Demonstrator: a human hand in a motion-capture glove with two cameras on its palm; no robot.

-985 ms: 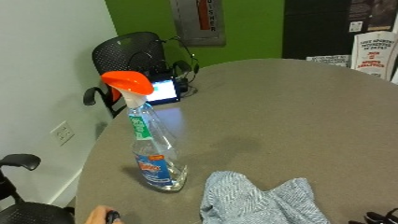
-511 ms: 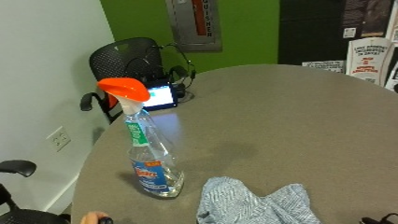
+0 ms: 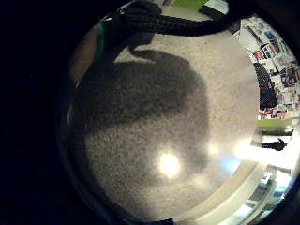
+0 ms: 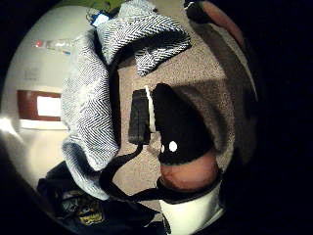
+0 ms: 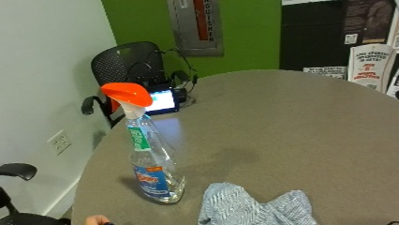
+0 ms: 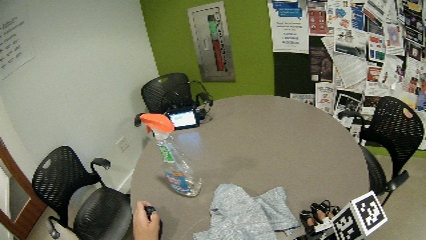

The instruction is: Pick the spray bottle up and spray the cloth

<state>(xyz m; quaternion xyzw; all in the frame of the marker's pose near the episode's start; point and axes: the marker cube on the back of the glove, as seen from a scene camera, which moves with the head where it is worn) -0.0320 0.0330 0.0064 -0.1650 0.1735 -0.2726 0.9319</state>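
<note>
Outside view: spray bottle (image 5: 152, 164) stands well apart from gloved fingers (image 6: 318, 212).

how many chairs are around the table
4. One behind the table's far side by the green wall, two by the white wall, one by the poster wall. More may sit out of view.

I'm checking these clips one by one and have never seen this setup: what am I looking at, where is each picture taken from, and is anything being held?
No machine here: a person works at a round grey table. Two pictures come from cameras across the room; the two round ones come from cameras on the gloved right hand's palm. On the table stand a clear plastic spray bottle with an orange trigger head and, beside it, a crumpled grey-white herringbone cloth. The hands hold neither: the palm views show only tabletop and cloth nearby.
</note>
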